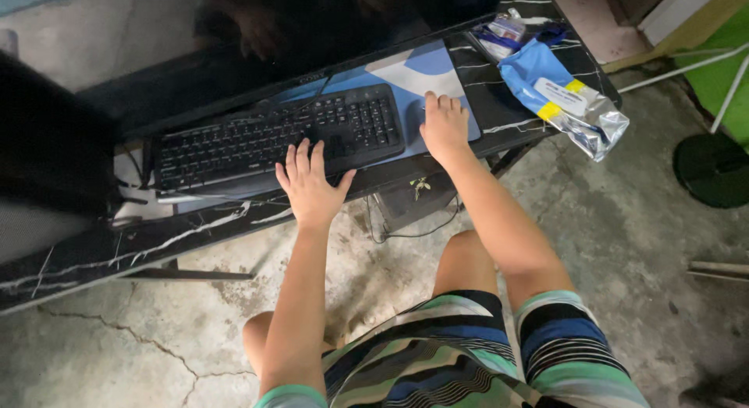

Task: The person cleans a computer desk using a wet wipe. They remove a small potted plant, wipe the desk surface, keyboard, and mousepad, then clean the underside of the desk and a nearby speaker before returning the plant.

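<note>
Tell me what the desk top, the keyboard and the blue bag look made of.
Desk top: glossy black with white veins, marble-look, probably laminate. Keyboard: matte black plastic, moulded keys. Blue bag: shiny crinkled foil or plastic film, silver at its end.

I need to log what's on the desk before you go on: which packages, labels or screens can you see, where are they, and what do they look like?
Screen: back of the desk behind the keyboard, wide, flat, dark.
Foil bag: right end of the desk, lying flat, crinkled, blue and silver.
Label: on the foil bag, white patch with yellow tabs at its ends.
Small packet: behind the foil bag, blue and white, crumpled.
</note>
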